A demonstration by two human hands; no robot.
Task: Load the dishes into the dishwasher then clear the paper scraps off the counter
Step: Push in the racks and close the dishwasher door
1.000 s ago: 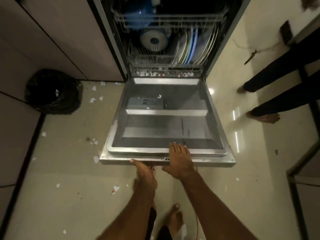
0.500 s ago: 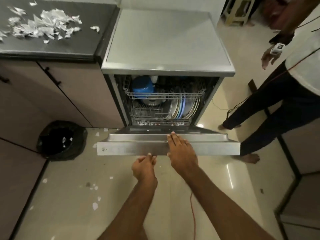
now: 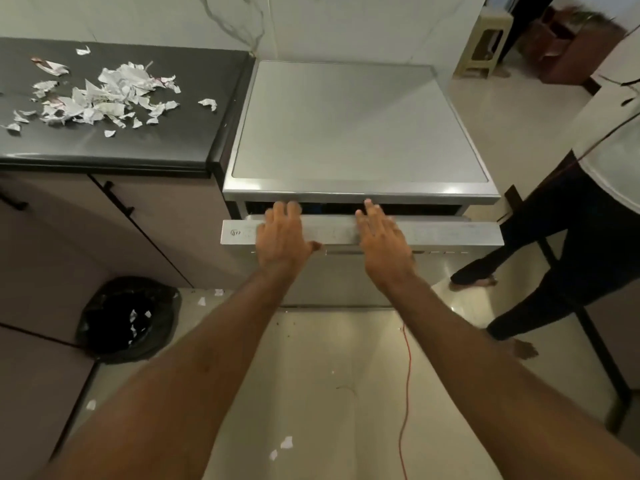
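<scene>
The left hand (image 3: 282,233) and right hand (image 3: 381,237) are pressing flat on the top edge of the dishwasher door (image 3: 450,233), fingers straight and gripping nothing, set apart probably so the push is landing evenly. The door is standing nearly upright, leaving only a dark gap, so the dishes inside are hidden. Paper scraps (image 3: 104,95) are lying heaped on the black counter (image 3: 173,143) to the left
</scene>
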